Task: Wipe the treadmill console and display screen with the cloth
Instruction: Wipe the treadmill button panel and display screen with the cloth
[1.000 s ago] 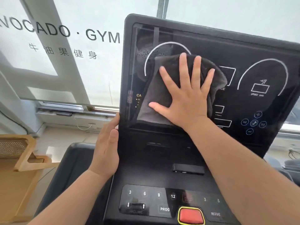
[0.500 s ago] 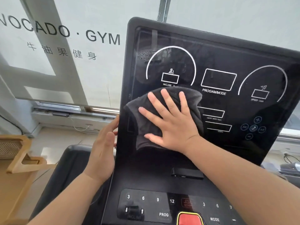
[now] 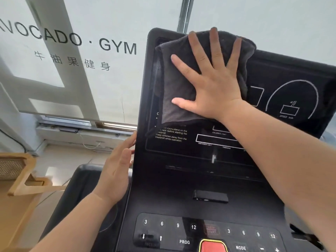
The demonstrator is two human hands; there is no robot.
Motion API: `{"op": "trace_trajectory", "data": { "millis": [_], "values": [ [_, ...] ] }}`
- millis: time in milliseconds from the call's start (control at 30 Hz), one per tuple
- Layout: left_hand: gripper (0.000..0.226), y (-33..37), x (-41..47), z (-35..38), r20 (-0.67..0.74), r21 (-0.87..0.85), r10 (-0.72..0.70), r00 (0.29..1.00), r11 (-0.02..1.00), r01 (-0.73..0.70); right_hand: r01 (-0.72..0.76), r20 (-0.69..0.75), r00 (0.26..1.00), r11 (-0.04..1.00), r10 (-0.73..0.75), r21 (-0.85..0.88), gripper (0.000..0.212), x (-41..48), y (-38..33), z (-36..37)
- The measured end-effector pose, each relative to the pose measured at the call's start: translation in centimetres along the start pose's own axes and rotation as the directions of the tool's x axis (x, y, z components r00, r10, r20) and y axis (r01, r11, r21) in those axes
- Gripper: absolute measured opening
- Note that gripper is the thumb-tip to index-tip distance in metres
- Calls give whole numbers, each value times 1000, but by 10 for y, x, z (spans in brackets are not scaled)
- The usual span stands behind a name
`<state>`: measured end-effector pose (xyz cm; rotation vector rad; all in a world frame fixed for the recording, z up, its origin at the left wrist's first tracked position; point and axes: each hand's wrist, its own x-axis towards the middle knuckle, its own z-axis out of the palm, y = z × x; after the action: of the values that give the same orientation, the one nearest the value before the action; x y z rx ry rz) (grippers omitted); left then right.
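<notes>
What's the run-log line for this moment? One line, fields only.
phase: wiping | right hand: pressing cloth flat on display screen, upper left | left hand: open, touching console left edge

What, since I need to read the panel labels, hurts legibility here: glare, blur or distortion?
Head view: the backlit window leaves the display screen dim, with reflections upper left; fingertips of the right hand on the cloth look slightly soft; the wide-angle lens skews the console edges; keypad labels are readable.
</notes>
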<state>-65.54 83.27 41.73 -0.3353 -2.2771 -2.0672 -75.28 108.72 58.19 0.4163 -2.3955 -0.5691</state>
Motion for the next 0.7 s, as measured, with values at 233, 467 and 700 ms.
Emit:
{"op": "trace_trajectory", "data": {
  "millis": [233,467,700],
  "values": [
    [78,1,-3,7,-26,-62,0,1000,998,-1,71,-10,997,995,-70,75,92,-51,-57,25],
    [73,3,-2,8,-51,-86,-100,994,992,96,289,12,956,950,-292,116,88,-104,-90,47],
    [80,13,-1,3,-4,-105,-157,988,982,155,94,-47,995,993,-91,70,90,-25,-30,15]
  ]
}}
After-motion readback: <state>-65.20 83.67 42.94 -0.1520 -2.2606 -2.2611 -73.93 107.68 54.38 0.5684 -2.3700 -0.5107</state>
